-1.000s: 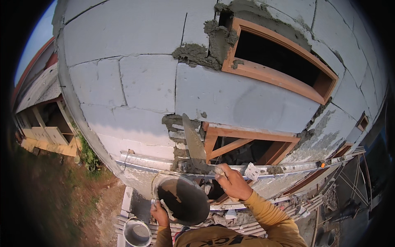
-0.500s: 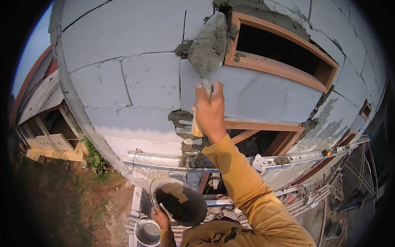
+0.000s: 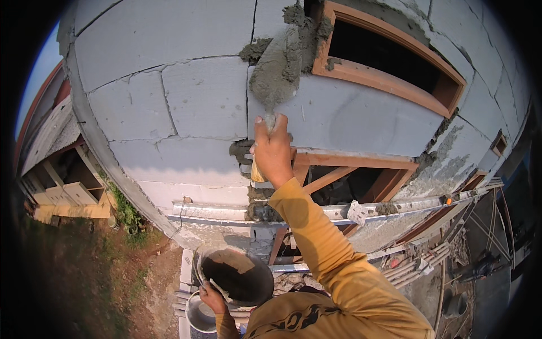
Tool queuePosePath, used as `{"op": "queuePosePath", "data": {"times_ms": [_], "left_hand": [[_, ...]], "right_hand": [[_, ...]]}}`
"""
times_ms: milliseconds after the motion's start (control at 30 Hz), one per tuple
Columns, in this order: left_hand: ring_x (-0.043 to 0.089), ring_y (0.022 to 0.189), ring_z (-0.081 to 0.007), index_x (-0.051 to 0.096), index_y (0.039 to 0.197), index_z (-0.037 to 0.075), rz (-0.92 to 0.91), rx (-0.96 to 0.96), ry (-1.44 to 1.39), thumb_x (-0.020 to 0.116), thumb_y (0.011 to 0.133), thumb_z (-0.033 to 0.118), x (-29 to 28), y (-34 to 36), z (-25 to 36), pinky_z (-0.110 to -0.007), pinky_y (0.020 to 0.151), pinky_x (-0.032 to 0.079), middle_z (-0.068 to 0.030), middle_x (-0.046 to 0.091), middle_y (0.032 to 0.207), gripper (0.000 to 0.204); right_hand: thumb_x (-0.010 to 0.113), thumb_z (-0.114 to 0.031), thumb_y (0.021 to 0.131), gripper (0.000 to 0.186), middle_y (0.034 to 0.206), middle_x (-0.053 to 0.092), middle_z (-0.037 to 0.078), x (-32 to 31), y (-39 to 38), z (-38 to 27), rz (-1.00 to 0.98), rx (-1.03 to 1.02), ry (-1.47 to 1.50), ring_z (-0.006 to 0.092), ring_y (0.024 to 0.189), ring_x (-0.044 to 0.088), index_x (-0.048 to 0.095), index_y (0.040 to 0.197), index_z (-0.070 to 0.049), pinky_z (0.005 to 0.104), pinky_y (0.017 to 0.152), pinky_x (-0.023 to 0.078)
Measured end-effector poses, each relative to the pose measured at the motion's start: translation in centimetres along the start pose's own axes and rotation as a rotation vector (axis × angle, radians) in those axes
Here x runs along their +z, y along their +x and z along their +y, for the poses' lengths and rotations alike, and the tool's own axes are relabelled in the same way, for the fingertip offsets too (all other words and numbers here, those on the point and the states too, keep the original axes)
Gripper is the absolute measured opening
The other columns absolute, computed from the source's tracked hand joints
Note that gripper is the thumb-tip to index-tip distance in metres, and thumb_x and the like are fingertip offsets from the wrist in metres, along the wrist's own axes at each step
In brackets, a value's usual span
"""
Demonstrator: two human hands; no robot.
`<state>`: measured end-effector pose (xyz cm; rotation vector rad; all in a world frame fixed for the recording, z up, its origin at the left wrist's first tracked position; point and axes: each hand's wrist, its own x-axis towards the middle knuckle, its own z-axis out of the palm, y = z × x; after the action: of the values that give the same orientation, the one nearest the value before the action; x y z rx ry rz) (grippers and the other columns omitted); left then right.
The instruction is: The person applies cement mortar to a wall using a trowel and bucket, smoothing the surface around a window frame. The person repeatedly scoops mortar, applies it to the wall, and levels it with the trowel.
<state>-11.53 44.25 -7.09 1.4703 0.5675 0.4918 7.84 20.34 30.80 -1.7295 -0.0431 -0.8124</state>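
My right hand (image 3: 272, 151) is closed around the pale handle of a trowel (image 3: 276, 70), its blade pointing up along the block wall (image 3: 203, 96). Grey mortar coats the blade, thicker along its right side. Just beside the blade tip, wet mortar (image 3: 306, 42) fills the gap next to the upper wooden frame (image 3: 361, 79). Low down, my left hand (image 3: 213, 298) grips the rim of a round dark bowl (image 3: 243, 285), tilted toward me. A whitish strip runs along the rim by the fingers; I cannot tell what it is.
A lower wooden frame (image 3: 389, 164) sits under the smooth block. Below it a long metal ledge (image 3: 333, 213) crosses the wall. A light bucket (image 3: 199, 316) stands beneath the bowl, and bamboo poles (image 3: 418, 265) lie to the right. Bare ground (image 3: 135, 282) is far below left.
The trowel has moved slightly down and left, off the frame's edge. Mortar now shows in the gap where the blade was. The bowl has shifted a little left.
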Motion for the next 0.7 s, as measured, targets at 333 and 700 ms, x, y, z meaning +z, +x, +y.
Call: {"op": "queuePosePath", "data": {"times_ms": [333,700], "left_hand": [[0.04,0.057,-0.0117,0.051,0.071,-0.004,-0.053,-0.026,0.067,0.053,0.091,0.014,2.3,1.3,3.4,-0.032,0.053,0.035,-0.0033,0.048,0.059,0.027],[0.05,0.059,-0.0222,0.058,0.08,-0.004,-0.284,0.083,0.442,0.053,0.091,0.027,0.0,4.2,10.5,-0.036,0.06,0.042,-0.0186,0.055,0.064,0.033]], "right_hand": [[0.052,-0.029,0.09,0.041,0.081,0.062,0.025,-6.6,-11.8,6.1,-0.648,0.112,-0.434,0.0393,0.08,0.062,0.046,0.113,0.004,0.0428,0.072,0.046],[0.054,-0.019,0.083,0.024,0.099,0.061,0.021,-1.8,-25.7,18.2,-1.374,-0.096,-0.842,0.0372,0.083,0.064,0.05,0.1,-0.002,0.0462,0.069,0.051]]}}
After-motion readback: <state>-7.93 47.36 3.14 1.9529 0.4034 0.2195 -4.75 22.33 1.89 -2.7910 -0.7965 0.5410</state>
